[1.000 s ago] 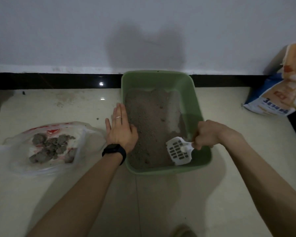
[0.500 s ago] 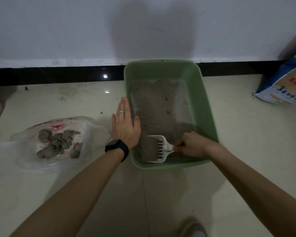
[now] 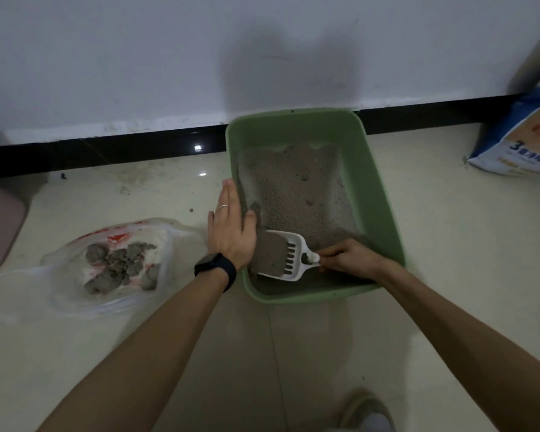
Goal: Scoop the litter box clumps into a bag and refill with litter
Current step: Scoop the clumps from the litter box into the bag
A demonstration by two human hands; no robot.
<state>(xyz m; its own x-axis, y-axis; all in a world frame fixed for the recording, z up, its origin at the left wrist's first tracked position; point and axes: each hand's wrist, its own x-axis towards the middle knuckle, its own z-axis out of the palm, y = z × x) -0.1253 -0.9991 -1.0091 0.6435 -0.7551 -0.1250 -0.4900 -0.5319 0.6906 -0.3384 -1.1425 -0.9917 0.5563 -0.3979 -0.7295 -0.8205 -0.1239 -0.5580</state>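
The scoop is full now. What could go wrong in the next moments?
1. The scoop in the right hand is heaped with loose litter; carried over the box rim to the bag, some may spill on the floor.
2. The bag lies slack and no hand holds it open, so clumps could roll out.
3. The left hand is close beside the scoop and may get bumped.

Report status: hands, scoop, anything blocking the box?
Left hand flat on left rim of green plastic litter box. Right hand grips white slotted plastic scoop, loaded with grey litter. Clear plastic bag of clumps left of box; nothing blocking.
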